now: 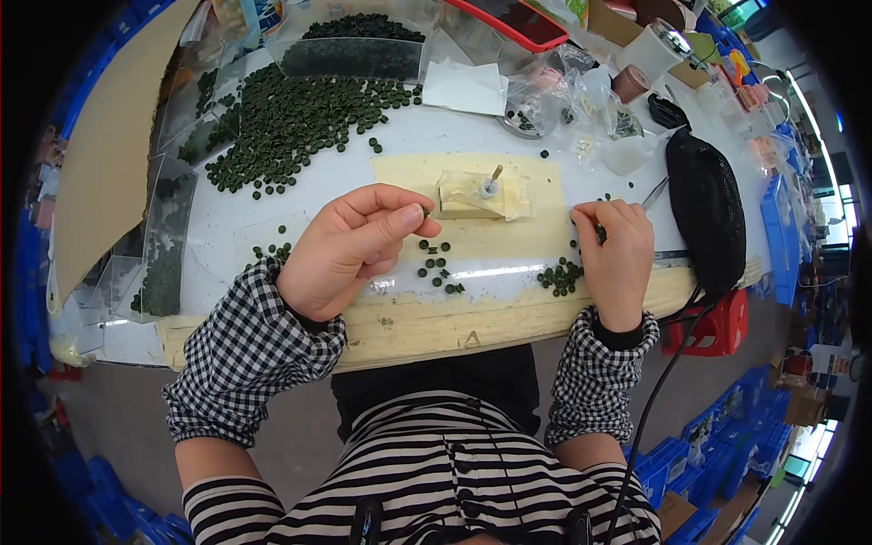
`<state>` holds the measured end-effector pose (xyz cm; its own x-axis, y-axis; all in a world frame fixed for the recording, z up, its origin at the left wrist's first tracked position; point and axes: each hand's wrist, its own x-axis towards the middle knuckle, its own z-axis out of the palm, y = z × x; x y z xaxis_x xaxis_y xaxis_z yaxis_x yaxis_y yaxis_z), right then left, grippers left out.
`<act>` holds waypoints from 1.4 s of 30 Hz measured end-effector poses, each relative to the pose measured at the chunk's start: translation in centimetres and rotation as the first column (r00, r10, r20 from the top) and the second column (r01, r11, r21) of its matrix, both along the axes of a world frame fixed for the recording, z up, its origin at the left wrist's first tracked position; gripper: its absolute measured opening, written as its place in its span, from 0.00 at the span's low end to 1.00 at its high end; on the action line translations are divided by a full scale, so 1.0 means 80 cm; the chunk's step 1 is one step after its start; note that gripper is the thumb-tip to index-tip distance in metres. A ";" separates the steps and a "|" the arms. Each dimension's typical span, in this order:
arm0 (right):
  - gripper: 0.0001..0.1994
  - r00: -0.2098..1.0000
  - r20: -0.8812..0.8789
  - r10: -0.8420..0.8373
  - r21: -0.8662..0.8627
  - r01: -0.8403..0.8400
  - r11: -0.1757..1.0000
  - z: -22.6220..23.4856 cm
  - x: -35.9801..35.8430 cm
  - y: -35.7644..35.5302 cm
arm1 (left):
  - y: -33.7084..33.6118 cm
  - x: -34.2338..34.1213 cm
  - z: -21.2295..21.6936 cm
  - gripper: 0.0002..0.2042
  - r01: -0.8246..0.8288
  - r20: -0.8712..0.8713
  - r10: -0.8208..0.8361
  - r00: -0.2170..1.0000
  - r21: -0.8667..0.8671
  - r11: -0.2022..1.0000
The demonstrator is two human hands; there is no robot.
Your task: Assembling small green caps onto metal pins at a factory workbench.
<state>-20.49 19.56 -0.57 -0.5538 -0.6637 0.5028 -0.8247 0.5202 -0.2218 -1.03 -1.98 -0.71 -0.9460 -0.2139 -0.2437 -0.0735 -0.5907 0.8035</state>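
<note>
The table (409,127) bears a heap (300,127) of green discs at ten o'clock. At eight, the left hand (350,236) pinches one disc (427,213) between thumb and forefinger; at four, the right hand (619,259) curls nearly closed, a disc at its fingertips. The block (472,204) sits central, its peg (496,175) projecting; loose discs (560,279) lie near four.

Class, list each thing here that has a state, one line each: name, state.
Left bare hand, pinching a small green disc
Right bare hand, fingers curled
Large heap of dark green round discs, loose, spread out
Thin brown peg, sticking up
White paper sheet, creased
Red-edged rectangular phone, face up
Black mesh bag, lying down
</note>
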 end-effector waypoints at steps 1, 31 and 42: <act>0.03 1.000 -0.014 0.007 -0.006 -0.008 1.000 -0.002 0.001 0.001 | 0.000 0.000 -0.001 0.09 -0.001 0.010 0.002 1.000 -0.017 1.000; 0.05 0.405 0.672 0.619 -0.657 -0.058 0.751 0.014 0.110 -0.067 | 0.009 0.005 0.000 0.07 0.068 -0.122 -0.069 0.990 -0.012 0.998; 0.05 0.373 0.678 0.634 -0.681 -0.007 0.733 0.011 0.120 -0.073 | 0.009 0.005 0.002 0.05 0.049 -0.097 -0.051 0.994 -0.026 0.998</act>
<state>-10.90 13.70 0.28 -0.6684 -0.7118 0.2157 -0.1051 -0.1967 -0.9748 -0.65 -1.26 -0.52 -0.9747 -0.1701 -0.1450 -0.0230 -0.5692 0.8218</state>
